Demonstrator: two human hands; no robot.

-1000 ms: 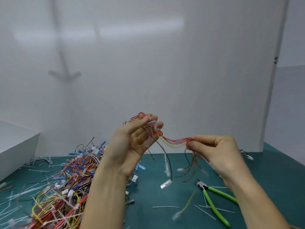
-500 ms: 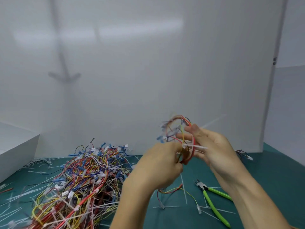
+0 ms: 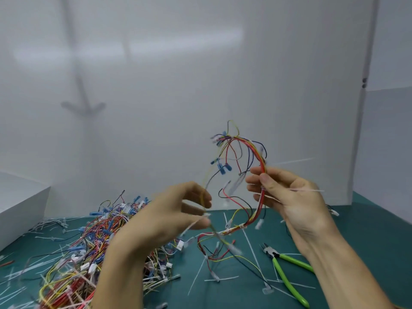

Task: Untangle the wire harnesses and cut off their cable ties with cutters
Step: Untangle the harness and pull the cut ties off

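Harness [image 3: 260, 204] held up over the surface [image 3: 367, 239], between pile of harnesses [image 3: 84, 248] and cutters [image 3: 284, 278].
The harness hangs from the right hand [image 3: 296, 204], before the wall [image 3: 178, 85], its loose strands beside the left hand [image 3: 171, 219]. Below, the pile lies left, the cutters right, cut ties [image 3: 220, 279] between them; a box [image 3: 20, 206] stands far left.

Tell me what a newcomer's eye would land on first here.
First, the multicoloured wire harness held up at centre right, gripped by the right hand, while the blurred left hand is at its loose wires. Next, the big tangled pile of harnesses at lower left on the green mat. The green-handled cutters lie untouched at lower right among scattered white cable ties.
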